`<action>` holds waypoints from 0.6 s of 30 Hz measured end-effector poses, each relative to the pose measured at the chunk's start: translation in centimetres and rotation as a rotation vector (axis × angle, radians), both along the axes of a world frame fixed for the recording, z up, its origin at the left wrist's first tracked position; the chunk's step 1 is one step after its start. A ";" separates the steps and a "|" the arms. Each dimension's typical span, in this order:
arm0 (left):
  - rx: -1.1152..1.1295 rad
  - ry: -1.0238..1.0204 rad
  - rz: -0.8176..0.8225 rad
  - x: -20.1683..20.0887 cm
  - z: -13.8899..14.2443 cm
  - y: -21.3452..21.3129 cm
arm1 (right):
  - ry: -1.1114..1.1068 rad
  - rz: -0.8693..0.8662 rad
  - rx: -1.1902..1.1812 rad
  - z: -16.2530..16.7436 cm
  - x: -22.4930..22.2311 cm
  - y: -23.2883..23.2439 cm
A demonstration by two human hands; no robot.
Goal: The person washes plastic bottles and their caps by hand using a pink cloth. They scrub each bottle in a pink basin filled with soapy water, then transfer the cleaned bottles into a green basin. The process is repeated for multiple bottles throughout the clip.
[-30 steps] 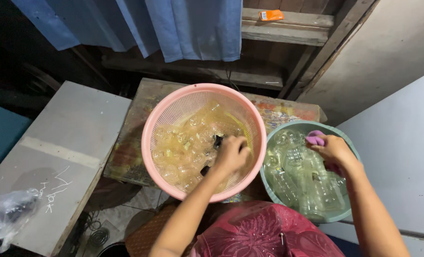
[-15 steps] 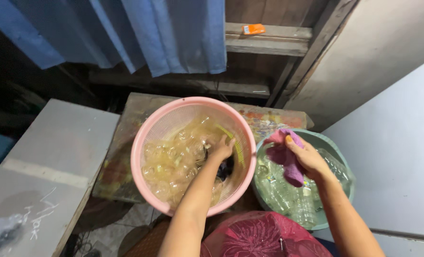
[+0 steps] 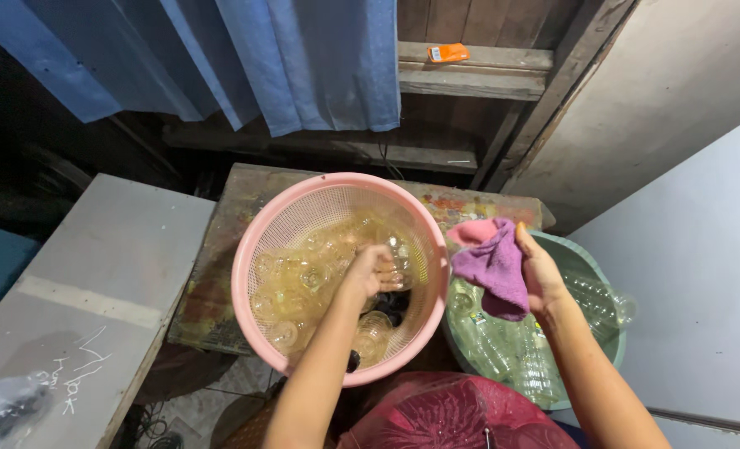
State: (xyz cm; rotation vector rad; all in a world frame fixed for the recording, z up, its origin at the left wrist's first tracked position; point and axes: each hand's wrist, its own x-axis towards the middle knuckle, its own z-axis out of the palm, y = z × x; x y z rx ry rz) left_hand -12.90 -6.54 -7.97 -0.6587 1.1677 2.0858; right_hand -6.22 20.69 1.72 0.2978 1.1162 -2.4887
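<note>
Reaching into the pink basket of clear bottles, the left hand closes on one while the right hand clutches a purple cloth just beside it, over the green basin.

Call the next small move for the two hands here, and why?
Probably lift the clear bottle out toward the purple cloth: the left hand is closed on it inside the pink basket, while the right hand holds the cloth up over the green basin.

Blue curtain, wooden shelf with small orange packet, grey board, clear plastic bag
</note>
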 end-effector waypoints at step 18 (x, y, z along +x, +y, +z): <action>0.031 0.380 0.046 4.7 2.1 0.6 | 0.247 0.072 1.056 -5.1 -6.8 -10.7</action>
